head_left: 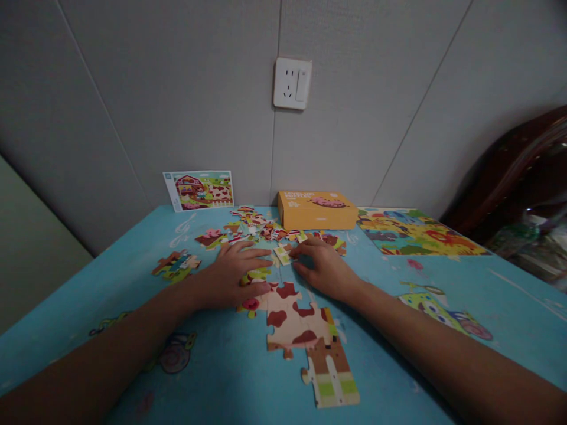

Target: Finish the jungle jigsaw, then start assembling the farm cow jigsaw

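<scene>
A partly joined jigsaw section (305, 333) with a brown-spotted cow and a fence lies on the blue table (221, 378) in front of me. My left hand (230, 274) lies flat on pieces at the section's upper left edge, fingers stretched out. My right hand (321, 265) rests beside it, and its fingertips pinch a small light green piece (282, 254) against the table. Both hands nearly meet at that piece. A heap of loose pieces (259, 227) lies just beyond the hands.
A yellow puzzle box (316, 209) stands by the wall, with a reference picture card (200, 190) leaning left of it. A finished colourful puzzle (416, 231) lies at the back right. A small joined cluster (176, 264) sits at the left. Dark furniture (514, 177) stands at the right.
</scene>
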`<state>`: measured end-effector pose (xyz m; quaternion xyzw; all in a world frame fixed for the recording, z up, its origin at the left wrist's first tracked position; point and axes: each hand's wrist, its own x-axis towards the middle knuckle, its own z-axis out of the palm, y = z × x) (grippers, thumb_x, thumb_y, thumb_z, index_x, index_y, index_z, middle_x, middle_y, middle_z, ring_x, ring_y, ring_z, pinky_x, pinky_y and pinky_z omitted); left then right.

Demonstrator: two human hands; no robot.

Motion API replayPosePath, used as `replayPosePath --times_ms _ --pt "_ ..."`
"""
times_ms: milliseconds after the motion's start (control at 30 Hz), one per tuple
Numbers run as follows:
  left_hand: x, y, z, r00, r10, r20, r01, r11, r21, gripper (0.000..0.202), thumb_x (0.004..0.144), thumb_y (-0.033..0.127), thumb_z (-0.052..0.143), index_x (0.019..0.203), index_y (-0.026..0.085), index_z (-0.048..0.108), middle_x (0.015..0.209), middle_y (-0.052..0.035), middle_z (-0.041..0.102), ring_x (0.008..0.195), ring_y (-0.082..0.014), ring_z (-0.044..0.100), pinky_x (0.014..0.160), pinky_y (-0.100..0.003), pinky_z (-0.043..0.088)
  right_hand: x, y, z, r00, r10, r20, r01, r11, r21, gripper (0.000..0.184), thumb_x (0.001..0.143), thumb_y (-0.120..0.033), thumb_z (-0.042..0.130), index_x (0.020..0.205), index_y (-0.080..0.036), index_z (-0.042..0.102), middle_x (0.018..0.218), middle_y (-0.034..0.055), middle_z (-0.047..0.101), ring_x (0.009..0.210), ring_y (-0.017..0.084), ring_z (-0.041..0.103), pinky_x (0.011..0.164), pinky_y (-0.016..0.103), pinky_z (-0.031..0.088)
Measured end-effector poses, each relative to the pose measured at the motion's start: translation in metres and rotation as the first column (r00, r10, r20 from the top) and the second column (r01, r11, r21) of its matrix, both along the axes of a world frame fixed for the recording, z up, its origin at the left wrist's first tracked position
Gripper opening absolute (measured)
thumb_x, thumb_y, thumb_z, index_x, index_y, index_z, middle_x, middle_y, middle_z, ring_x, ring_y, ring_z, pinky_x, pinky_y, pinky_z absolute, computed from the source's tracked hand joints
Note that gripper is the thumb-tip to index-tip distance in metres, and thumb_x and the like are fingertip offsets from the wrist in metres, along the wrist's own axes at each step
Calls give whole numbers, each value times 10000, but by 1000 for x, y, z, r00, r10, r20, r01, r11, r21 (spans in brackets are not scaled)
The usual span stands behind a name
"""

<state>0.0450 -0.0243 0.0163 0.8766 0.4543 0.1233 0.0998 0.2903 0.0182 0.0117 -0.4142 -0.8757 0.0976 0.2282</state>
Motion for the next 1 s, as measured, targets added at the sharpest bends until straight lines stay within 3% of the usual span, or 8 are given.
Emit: replayPosePath --times_ms 367,1000 --pt "1 -4 1 999 -47 10 47 999 -15 473 867 481 610 1304 300 606 1479 -49 486 1405 -415 285 1104 -677 188 -2 -5 5 991 113 -70 -115 993 -25 283 832 -142 589 1087 -150 711 1075 96 736 1002 238 654 928 388 477" --pt "-1 -2 -3 998 -64 15 63 998 22 473 866 516 609 1303 336 605 1483 -66 475 1388 -411 314 1101 -695 177 -3 0 1 991 127 -44 -126 992 7 192 887 -153 601 1056 -146 692 973 104 712 934 206 623 856 362 470"
